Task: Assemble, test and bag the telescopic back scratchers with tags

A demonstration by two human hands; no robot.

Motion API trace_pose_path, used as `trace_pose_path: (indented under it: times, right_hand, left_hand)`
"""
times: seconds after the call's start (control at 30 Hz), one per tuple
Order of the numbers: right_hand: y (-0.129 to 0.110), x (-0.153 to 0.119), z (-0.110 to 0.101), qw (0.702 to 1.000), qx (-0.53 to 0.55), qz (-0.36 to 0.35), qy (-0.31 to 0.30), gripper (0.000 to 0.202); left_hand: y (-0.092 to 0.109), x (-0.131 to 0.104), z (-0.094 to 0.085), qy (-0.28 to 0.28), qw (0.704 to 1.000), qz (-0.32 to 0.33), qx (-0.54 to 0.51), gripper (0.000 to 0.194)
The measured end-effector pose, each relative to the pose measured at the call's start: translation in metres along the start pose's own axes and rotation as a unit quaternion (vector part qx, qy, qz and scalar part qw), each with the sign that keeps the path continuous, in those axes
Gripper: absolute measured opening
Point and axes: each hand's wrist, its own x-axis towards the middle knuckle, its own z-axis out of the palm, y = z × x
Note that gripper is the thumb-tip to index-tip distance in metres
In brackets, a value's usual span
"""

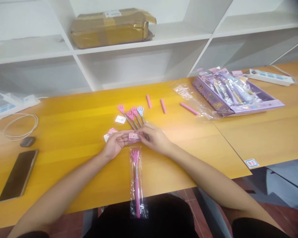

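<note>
A pink hand-shaped back scratcher (137,185) in a clear plastic sleeve extends from below my hands toward me, past the table's front edge. At the top of the sleeve is a small printed pink card (134,137). My left hand (116,144) supports the card from the left with its fingers. My right hand (154,138) pinches the card's right side between thumb and fingers. Just beyond my hands lie several back scratchers with pink heads (130,115) and one with a light blue head (140,111); my right hand partly covers their rods.
Pink tubes (163,105) lie further back. On the right stand a purple display box (213,96) of wrapped items and a power strip (270,77). Printed cards (110,133) sit beside my left hand. A phone (19,175) and cables are at left; white shelves (139,66) stand behind.
</note>
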Motion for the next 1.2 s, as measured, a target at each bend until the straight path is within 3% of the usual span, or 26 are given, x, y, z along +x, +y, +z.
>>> trace_pose_path:
  times: [0.43,0.6,0.8,1.0,1.2]
  right_hand:
    - [-0.005,-0.005,0.002,0.998,-0.002,-0.031,-0.046,0.02]
    - [-0.006,-0.006,0.002,0.997,-0.023,-0.008,-0.074,0.02]
    - [-0.007,-0.007,0.005,0.995,-0.037,-0.003,-0.089,0.023]
    - [-0.002,-0.009,0.014,0.998,-0.033,0.031,-0.034,0.042]
    - [0.005,-0.009,0.013,0.998,-0.017,0.064,0.017,0.033]
  left_hand:
    - [-0.001,-0.002,-0.003,-0.017,1.0,0.02,0.009,0.041]
    - [-0.005,-0.002,-0.002,0.021,0.997,0.028,0.063,0.036]
    - [-0.011,-0.001,-0.005,0.026,0.993,0.035,0.106,0.05]
    - [-0.012,-0.003,-0.007,-0.009,0.992,0.042,0.121,0.053]
    - [-0.012,-0.006,-0.008,-0.025,0.977,0.067,0.201,0.059]
